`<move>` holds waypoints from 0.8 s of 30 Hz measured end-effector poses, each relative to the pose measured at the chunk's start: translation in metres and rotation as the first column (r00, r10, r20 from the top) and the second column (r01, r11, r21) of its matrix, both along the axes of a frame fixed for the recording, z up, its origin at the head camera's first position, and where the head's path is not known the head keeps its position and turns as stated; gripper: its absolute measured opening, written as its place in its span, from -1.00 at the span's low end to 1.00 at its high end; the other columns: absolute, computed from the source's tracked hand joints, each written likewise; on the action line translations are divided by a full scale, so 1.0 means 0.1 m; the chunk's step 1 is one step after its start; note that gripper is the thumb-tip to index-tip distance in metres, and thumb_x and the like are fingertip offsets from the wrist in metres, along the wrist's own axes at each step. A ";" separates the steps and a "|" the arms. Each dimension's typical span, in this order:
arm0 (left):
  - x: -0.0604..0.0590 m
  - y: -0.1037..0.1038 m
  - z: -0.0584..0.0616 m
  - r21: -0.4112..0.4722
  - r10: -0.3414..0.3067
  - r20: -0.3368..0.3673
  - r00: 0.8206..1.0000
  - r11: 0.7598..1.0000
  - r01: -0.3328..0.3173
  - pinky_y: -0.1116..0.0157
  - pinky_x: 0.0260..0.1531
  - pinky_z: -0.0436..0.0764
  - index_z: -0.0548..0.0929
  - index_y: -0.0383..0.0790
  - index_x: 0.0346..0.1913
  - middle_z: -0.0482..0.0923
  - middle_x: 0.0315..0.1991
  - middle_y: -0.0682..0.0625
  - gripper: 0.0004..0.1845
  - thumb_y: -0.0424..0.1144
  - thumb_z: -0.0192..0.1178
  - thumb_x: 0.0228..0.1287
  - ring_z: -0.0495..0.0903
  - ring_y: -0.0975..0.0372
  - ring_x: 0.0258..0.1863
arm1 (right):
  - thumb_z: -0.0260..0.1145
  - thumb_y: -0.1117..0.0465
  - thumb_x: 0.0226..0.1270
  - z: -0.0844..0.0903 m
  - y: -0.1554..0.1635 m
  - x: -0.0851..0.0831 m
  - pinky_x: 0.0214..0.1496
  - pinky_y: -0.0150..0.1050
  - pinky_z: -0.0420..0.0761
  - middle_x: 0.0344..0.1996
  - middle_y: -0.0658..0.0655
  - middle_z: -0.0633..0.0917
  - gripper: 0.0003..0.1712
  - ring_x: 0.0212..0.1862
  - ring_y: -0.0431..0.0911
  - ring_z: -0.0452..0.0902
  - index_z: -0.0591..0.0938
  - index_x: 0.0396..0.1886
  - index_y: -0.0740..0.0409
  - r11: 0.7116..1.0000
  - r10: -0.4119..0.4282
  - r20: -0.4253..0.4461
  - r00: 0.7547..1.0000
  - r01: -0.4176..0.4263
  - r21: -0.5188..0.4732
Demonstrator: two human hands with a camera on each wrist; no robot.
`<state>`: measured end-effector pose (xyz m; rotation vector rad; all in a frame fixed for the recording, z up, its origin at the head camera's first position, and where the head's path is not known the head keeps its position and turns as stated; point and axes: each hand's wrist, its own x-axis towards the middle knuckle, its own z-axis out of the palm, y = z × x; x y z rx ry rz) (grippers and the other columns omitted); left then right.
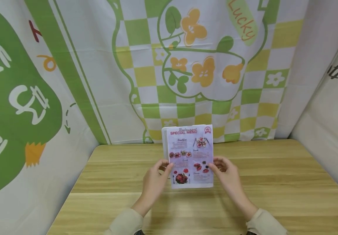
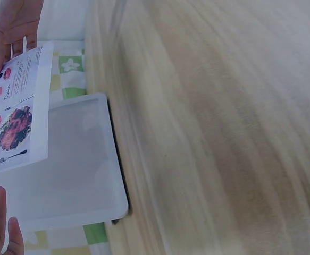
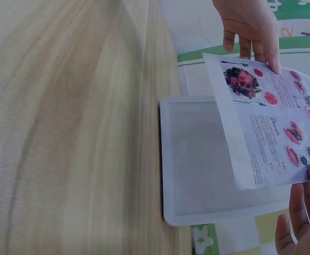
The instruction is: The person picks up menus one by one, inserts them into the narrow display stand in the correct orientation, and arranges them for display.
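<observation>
Left hand (image 1: 154, 181) and right hand (image 1: 227, 174) pinching menu sheet (image 1: 191, 156) by side edges, translucent sleeve (image 1: 165, 143) mostly hidden behind, wooden table (image 1: 274, 182), small print illegible

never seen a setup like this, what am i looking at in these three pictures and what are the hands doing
No machine here: a person works with bare hands and wears three cameras. The big picture comes from the head camera, looking down at a wooden table with printed cloth hung around it. The other two come from cameras on the wrists, so they look sideways and close.

The left hand and right hand hold a printed menu by its side edges, lifted above the table. Behind it sits a clear plastic sleeve, shown best in the wrist views. Whether the menu touches it, I cannot tell.
</observation>
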<state>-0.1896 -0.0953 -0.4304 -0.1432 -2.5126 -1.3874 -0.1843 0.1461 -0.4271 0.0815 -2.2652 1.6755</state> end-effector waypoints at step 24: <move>-0.29 0.04 0.59 -0.112 -0.002 -0.145 0.990 0.994 -0.014 0.27 -0.48 0.50 0.68 -0.09 0.00 0.70 -0.17 0.08 -0.74 -0.03 0.15 0.46 0.63 0.21 -0.27 | 0.34 0.40 0.33 0.60 -0.09 -0.35 -0.17 -0.45 0.53 -0.19 0.34 0.68 -0.77 -0.30 -0.25 0.53 0.60 -0.05 0.39 0.996 -0.020 -0.127 0.992 0.009 -0.089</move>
